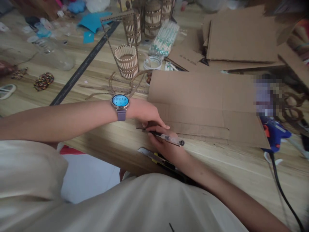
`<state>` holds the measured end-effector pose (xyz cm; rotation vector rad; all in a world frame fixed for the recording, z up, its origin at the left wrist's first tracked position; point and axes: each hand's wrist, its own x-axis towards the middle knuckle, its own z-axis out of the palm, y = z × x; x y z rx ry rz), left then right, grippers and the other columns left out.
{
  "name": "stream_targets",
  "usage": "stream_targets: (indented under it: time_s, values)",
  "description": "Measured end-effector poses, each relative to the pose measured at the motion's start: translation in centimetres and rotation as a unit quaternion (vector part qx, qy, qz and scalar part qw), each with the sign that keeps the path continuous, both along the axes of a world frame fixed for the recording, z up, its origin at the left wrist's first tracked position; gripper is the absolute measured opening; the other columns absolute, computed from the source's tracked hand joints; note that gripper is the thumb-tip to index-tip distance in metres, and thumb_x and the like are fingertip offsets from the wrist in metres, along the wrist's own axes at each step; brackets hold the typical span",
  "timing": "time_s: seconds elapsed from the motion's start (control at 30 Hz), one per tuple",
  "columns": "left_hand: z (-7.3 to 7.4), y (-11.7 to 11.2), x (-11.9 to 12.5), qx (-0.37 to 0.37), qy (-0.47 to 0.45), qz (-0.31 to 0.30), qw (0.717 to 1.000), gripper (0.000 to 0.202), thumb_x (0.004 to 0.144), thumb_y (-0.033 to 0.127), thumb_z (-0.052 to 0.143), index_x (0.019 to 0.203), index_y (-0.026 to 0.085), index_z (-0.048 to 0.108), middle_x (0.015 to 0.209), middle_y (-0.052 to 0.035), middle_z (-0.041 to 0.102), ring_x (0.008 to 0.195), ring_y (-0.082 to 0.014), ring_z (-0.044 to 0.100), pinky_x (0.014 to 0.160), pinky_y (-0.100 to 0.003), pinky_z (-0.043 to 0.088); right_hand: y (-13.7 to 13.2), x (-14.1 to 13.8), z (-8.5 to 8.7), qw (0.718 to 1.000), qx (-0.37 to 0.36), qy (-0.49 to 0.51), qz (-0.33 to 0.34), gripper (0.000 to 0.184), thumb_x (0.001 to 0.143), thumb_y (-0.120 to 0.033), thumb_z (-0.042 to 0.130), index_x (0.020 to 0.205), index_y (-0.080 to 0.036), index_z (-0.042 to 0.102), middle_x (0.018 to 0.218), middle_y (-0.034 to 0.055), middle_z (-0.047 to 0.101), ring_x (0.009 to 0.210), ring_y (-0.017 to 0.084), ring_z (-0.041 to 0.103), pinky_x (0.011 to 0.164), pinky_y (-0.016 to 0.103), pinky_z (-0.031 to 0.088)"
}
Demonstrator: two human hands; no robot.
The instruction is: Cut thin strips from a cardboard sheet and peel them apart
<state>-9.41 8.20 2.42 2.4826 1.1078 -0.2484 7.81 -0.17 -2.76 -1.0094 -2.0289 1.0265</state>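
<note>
Nearest, right hand (164,143) grips a pen (169,139) at the cardboard sheet's (200,96) corner; left hand (147,112) presses flat, fingers extended. Marking looks barely begun.

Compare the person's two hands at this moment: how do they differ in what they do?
The right hand grips a pen at the cardboard sheet; the left hand lies flat, pressing beside it. The left wrist wears a watch; the right is bare. Both rest at the sheet's near corner.

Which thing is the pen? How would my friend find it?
Find the big flat cardboard sheet on the wooden table. At its near left corner, the right hand holds the pen: thin and clear with a black end, unlike the chunky blue glue gun.
</note>
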Motion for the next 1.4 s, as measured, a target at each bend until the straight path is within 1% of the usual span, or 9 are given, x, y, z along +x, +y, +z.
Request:
stream_targets:
  time_s: [0.17,0.27,0.37,0.57,0.7,0.93,1.13,1.23,1.4]
  values:
    - [0.8,0.0,0.1,-0.037,0.008,-0.019,0.999,0.057,0.091,0.026,0.065,0.144,0.045,0.057,0.114,-0.0005,0.078,0.103,-0.0271,0.064,0.084,-0.033,0.039,0.0,-0.4,-0.2,1.000,0.005,-0.012,0.007,0.019,0.093,-0.025,0.057,0.101,-0.027,0.074,0.106,0.0037,0.078,0.098,0.021,0.074,0.087,0.036,0.060]
    - [1.9,0.5,0.6,-0.100,0.069,-0.087,0.989,0.065,0.091,0.011,0.062,0.144,0.049,0.055,0.103,0.0025,0.080,0.085,-0.0221,0.064,0.075,-0.031,0.037,0.0,-0.3,-0.2,1.000,0.005,-0.026,0.012,0.020,0.092,-0.024,0.057,0.102,-0.027,0.074,0.105,0.0042,0.078,0.096,0.022,0.074,0.085,0.036,0.060]
    - [2.7,0.8,1.1,-0.110,0.116,-0.121,0.980,0.073,0.092,0.002,0.058,0.145,0.052,0.050,0.094,0.0063,0.080,0.069,-0.0170,0.057,0.069,-0.029,0.032,0.0,-0.1,-0.1,1.000,0.007,-0.028,0.004,0.020,0.092,-0.022,0.056,0.102,-0.026,0.073,0.105,0.0037,0.079,0.096,0.021,0.074,0.085,0.036,0.060]
    - [2.9,0.7,1.3,-0.109,0.130,-0.119,0.978,0.069,0.095,0.002,0.058,0.145,0.049,0.052,0.084,0.0064,0.078,0.061,-0.0145,0.051,0.066,-0.027,0.030,-0.1,-0.6,-0.2,1.000,0.007,-0.024,0.003,0.020,0.092,-0.025,0.056,0.100,-0.026,0.074,0.106,0.0056,0.078,0.097,0.023,0.074,0.086,0.039,0.059]
    - [3.0,0.7,1.2,-0.092,0.135,-0.133,0.978,0.066,0.097,0.005,0.056,0.147,0.048,0.050,0.083,0.0051,0.077,0.061,-0.0128,0.049,0.065,-0.025,0.029,-0.1,-0.3,0.4,0.999,-0.003,-0.036,-0.009,0.019,0.091,-0.023,0.057,0.098,-0.026,0.075,0.102,0.0032,0.080,0.093,0.020,0.075,0.085,0.035,0.059]
    - [2.8,1.2,1.3,-0.087,0.149,-0.168,0.970,0.088,0.082,-0.001,0.069,0.150,0.050,0.044,0.105,0.0044,0.078,0.072,-0.0154,0.055,0.063,-0.024,0.030,0.0,3.8,1.3,0.996,-0.034,-0.056,-0.060,0.019,0.090,-0.028,0.058,0.097,-0.025,0.075,0.094,0.0025,0.081,0.084,0.019,0.076,0.076,0.029,0.060]
    - [2.8,1.4,1.3,-0.097,0.169,-0.171,0.966,0.094,0.081,0.001,0.071,0.150,0.055,0.038,0.104,0.0042,0.078,0.074,-0.0177,0.059,0.060,-0.025,0.030,-0.3,7.1,2.8,0.986,-0.029,-0.095,-0.131,0.018,0.090,-0.032,0.058,0.091,-0.024,0.074,0.079,0.0013,0.078,0.069,0.018,0.073,0.063,0.027,0.058]
    - [2.8,1.3,1.3,-0.087,0.159,-0.173,0.968,0.092,0.081,0.000,0.070,0.150,0.053,0.041,0.103,0.0047,0.078,0.072,-0.0157,0.056,0.063,-0.024,0.031,-0.4,6.0,2.8,0.992,-0.015,-0.056,-0.112,0.017,0.090,-0.029,0.059,0.094,-0.024,0.075,0.086,0.0016,0.079,0.077,0.017,0.075,0.072,0.027,0.060]
    - [3.2,0.8,1.4,-0.082,0.149,-0.165,0.971,0.084,0.084,-0.003,0.064,0.149,0.047,0.047,0.085,0.0064,0.075,0.063,-0.0114,0.047,0.064,-0.022,0.031,-0.2,2.3,1.8,0.999,-0.026,-0.032,-0.017,0.019,0.091,-0.024,0.059,0.100,-0.025,0.076,0.099,0.0019,0.081,0.090,0.018,0.076,0.084,0.029,0.059]
